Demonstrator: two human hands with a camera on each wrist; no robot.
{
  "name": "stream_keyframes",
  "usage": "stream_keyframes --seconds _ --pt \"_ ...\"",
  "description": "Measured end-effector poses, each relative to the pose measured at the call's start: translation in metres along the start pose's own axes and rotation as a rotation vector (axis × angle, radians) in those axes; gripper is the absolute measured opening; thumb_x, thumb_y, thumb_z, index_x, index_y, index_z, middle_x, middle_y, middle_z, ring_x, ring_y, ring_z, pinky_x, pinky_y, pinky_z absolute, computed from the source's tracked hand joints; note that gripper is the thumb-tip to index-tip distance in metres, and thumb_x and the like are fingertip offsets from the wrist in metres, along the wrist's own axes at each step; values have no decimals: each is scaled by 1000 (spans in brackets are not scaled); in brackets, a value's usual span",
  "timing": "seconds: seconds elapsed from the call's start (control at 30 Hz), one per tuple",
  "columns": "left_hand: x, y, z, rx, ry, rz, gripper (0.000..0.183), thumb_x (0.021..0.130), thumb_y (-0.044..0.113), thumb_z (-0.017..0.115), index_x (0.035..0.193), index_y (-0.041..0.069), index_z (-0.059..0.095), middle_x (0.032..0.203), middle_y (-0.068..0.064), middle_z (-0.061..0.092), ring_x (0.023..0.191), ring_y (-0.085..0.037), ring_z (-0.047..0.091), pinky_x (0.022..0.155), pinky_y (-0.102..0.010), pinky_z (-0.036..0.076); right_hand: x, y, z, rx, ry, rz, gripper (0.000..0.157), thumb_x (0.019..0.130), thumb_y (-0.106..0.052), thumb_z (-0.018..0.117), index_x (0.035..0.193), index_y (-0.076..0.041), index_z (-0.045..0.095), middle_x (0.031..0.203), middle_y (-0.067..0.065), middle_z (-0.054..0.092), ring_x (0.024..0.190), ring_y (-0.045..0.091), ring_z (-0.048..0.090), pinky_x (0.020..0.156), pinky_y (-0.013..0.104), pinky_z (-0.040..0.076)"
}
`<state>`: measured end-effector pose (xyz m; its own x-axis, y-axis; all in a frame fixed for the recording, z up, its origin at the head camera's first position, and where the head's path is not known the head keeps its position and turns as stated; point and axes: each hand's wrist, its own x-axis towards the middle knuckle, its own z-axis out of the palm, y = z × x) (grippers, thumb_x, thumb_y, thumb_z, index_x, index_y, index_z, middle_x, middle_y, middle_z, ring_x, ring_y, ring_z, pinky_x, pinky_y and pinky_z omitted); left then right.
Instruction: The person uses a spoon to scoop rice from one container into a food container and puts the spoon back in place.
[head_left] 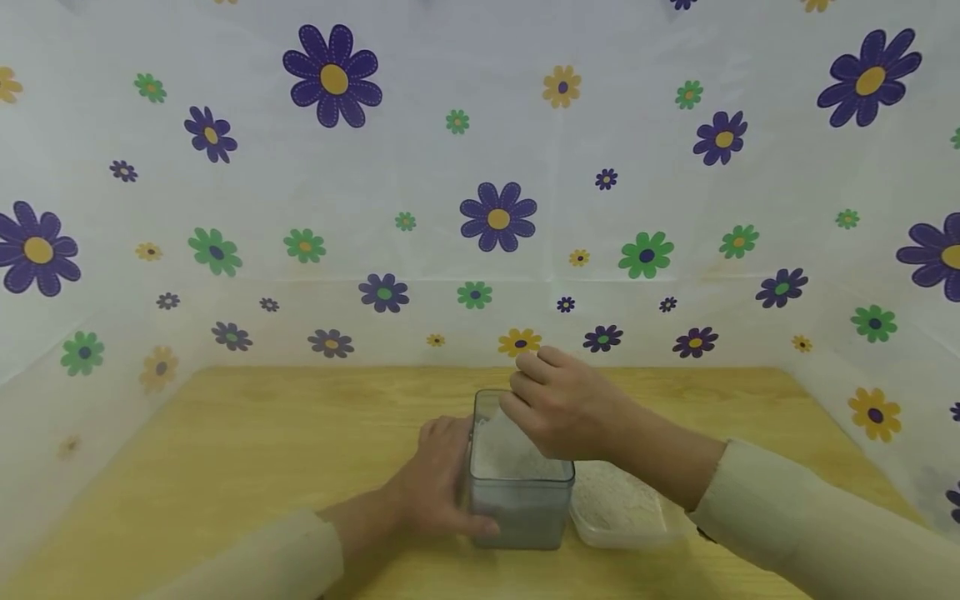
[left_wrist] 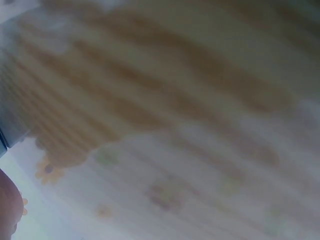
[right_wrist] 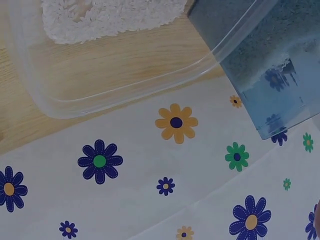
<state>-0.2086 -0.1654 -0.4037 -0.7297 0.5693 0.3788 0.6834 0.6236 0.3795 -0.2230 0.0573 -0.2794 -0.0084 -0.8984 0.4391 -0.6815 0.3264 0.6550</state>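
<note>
A tall, clear bluish-grey container (head_left: 517, 517) stands in the middle of the table, with rice (head_left: 517, 454) visible through its open top. My left hand (head_left: 438, 483) grips its left side, the thumb lying across the front wall. Above the rim, my right hand (head_left: 562, 404) has curled fingers round a whitish, scoop-like tool (head_left: 491, 425), mostly hidden behind the hand. In the right wrist view the container (right_wrist: 250, 100) shows rice slanting against its wall. The left wrist view is blurred, with the container at its left edge.
Right of the container, partly under my right forearm, sits a low clear plastic tub (head_left: 630, 540) with white rice in it. The wooden table (head_left: 300, 433) meets a white, flower-patterned sheet (head_left: 420, 167) at the back and both sides.
</note>
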Motion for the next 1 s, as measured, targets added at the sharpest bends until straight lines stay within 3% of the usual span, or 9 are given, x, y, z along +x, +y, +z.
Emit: stream_keyframes --seconds 0.2,0.57,0.77,0.9,1.0 --pt "-1 0 -2 35 0 14 111 62 81 58 142 12 24 133 4 40 118 -15 34 95 -43 23 -2 3 -5 26 30 -53 34 93 -8 33 67 -13 54 65 -2 56 65 16 42 62 26 37" --pt "-2 -1 -3 2 -33 -31 111 62 81 57 146 21 17 136 7 37 123 -11 33 99 -43 21 -1 -1 -14 122 94 -28 33 89 -6 36 58 -16 45 56 -4 46 60 15 35 59 25 32" --pt "0 1 -4 4 -28 -21 112 62 79 60 146 16 20 135 7 38 122 -12 34 98 -44 22 0 0 -17 216 111 31 28 83 -8 44 57 -16 45 53 -5 38 58 13 30 56 25 27" --pt "1 2 -3 9 -26 -15 113 62 80 60 146 15 20 135 6 38 122 -13 33 98 -44 22 -2 3 -17 303 -20 135 22 84 -18 58 63 -17 52 56 -8 42 60 12 33 59 24 30" --pt "1 2 -2 -2 -32 -19 114 61 80 59 146 16 20 136 7 37 122 -12 33 98 -44 22 -6 2 -16 429 -197 320 26 85 -26 63 63 -20 50 56 -11 41 60 10 33 59 23 30"
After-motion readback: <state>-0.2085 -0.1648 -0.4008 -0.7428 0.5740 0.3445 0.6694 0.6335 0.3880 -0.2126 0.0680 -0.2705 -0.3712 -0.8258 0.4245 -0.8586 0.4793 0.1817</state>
